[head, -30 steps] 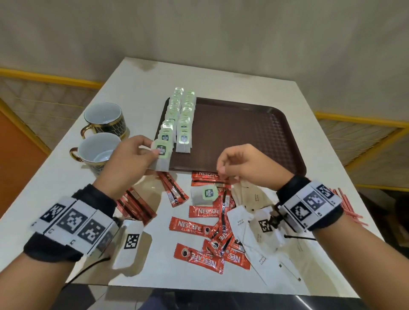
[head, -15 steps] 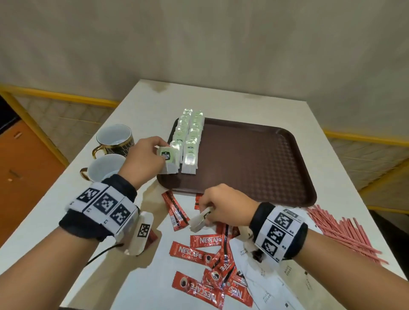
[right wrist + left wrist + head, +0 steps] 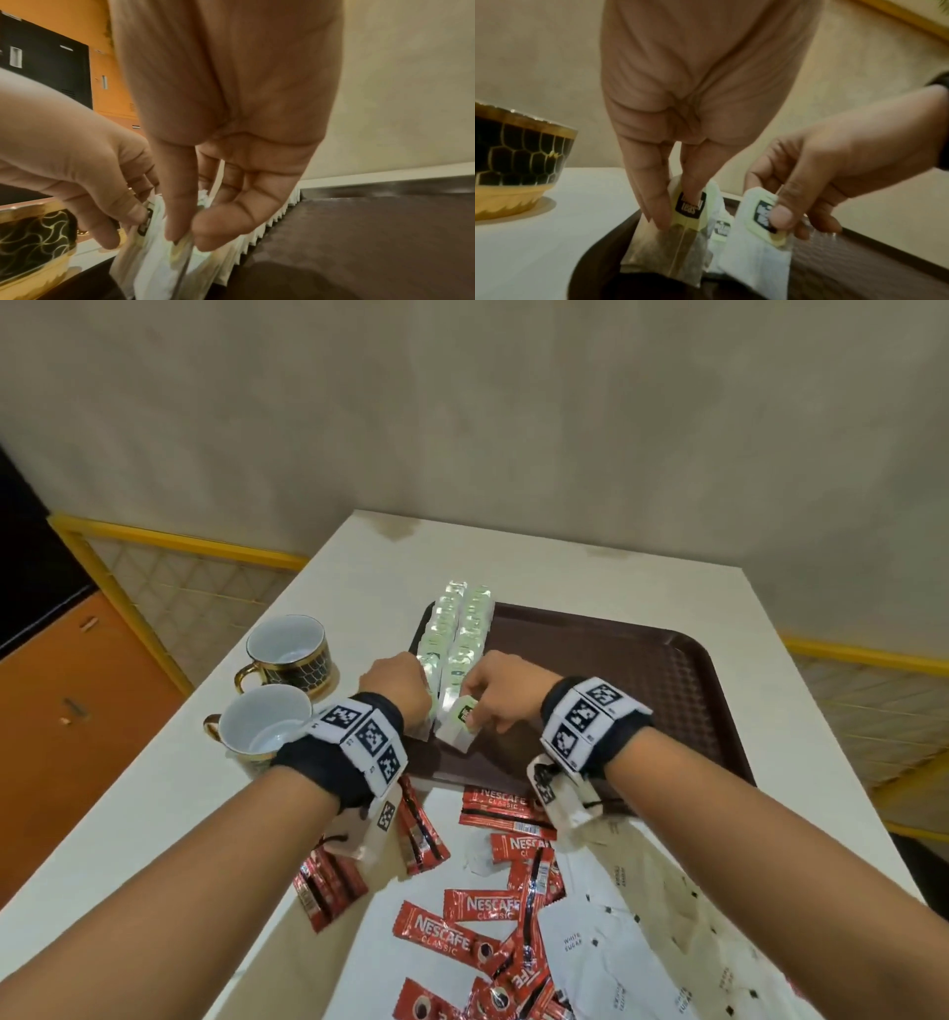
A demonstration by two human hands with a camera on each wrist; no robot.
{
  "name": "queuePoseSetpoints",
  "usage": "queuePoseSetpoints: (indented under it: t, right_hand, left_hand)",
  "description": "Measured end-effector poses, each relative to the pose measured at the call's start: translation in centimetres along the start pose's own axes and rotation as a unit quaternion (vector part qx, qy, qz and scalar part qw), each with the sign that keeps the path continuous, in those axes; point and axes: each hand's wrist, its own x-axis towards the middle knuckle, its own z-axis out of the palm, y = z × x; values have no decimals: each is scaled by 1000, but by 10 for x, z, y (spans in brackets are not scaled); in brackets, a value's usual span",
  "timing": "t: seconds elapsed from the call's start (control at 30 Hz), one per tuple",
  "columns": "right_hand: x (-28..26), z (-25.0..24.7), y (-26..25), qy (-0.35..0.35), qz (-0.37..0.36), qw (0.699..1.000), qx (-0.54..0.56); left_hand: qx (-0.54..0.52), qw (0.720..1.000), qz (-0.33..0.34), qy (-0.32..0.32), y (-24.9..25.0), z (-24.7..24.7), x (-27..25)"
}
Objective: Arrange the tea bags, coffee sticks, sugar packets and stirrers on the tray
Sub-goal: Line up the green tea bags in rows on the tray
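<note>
Where the white table (image 3: 318,618) meets the wall, a brown tray (image 3: 642,680) lies with its near edge toward the person, and two rows of tea bags (image 3: 459,629) run along its left side, overlapping one another from the far rim to the near one. Two cups (image 3: 287,654) with gold trim stand on the table just left of the tray, one nearer than the other. Nearer the person, red coffee sticks (image 3: 493,906) lie scattered on the table, some overlapping, and white sugar packets (image 3: 616,942) lie in a loose heap just right of them.

Both hands are over the near left corner of the tray. In the left wrist view, the left hand (image 3: 680,121) pinches a tea bag (image 3: 667,249) by its tag at the near end of the left row, thumb on one side and a finger on the tag's face; the bag hangs over the tray rim. Just beside it, the right hand (image 3: 834,162) pinches a second tea bag (image 3: 754,243) between thumb and forefinger at its tag, at the near end of the right row. This bag is tilted, its lower edge close to the tray floor; whether it touches cannot be told.
</note>
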Motion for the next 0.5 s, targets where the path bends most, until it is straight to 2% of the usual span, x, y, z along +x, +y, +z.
queuePoseSetpoints:
  t: [0.23, 0.43, 0.5]
  right_hand:
    - [30, 9, -12, 34, -13, 994, -106]
    - [26, 15, -6, 103, -41, 988, -110]
    - [20, 19, -7, 100, -54, 988, -109]
  left_hand:
    - [46, 999, -20, 15, -9, 12, 13]
    - [54, 998, 0, 36, -11, 17, 11]
    - [62, 997, 9, 48, -15, 24, 6]
